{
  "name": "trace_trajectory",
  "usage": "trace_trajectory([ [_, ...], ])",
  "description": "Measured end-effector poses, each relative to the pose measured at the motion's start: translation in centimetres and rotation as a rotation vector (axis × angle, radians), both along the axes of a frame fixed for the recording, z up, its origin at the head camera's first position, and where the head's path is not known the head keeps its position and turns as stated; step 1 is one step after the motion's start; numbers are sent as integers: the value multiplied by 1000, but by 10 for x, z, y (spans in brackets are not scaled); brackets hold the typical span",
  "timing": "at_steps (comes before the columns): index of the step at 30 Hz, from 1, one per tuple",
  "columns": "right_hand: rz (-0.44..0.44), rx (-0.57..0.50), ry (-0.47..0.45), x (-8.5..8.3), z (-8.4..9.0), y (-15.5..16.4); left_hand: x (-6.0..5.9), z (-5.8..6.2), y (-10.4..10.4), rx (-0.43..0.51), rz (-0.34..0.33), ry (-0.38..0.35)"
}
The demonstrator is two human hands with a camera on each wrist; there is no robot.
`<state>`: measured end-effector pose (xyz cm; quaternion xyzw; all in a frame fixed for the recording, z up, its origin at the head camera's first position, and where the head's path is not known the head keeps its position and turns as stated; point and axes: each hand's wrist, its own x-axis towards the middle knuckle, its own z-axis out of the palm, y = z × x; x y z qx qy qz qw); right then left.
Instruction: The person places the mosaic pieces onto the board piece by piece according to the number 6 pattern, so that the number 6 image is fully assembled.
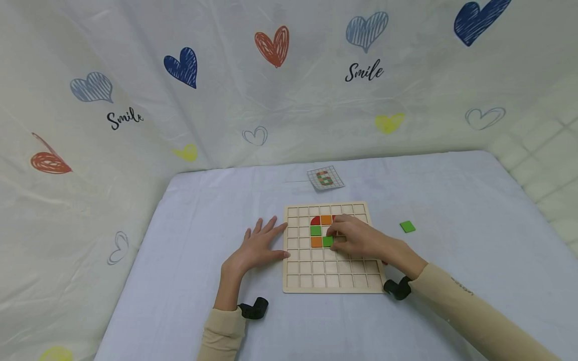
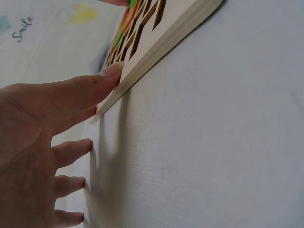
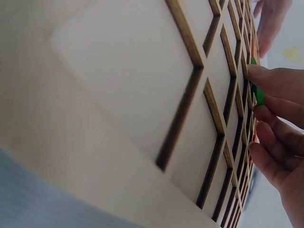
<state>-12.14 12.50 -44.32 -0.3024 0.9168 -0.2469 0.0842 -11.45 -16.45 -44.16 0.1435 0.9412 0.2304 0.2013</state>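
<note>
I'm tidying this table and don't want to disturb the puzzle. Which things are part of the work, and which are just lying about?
In the work:
- grid board, steadied by the left hand
- green tile under the right hand
- placed tiles: red, orange
- pattern card

Lying about:
- spare green tile on the table
- heart-print sheet

left hand (image 1: 257, 246): flat, fingers spread | right hand (image 1: 356, 238): fingers curled, pinching grip

The right hand (image 1: 356, 238) hides part of the grid board (image 1: 331, 283); the pattern card (image 1: 325, 178) is too small to read.
</note>
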Motion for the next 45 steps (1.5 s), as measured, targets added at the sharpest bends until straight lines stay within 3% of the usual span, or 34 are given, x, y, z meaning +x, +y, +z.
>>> trace_trajectory([
  [20,20,-25,16,2,-2,3,0,-5,-1,-7,-5,6],
  [27,-35,-24,-3,4,1,20,0,-5,-1,-7,-6,9],
  [45,-78,-56,14,21,5,71,0,-4,1,-26,-4,4],
])
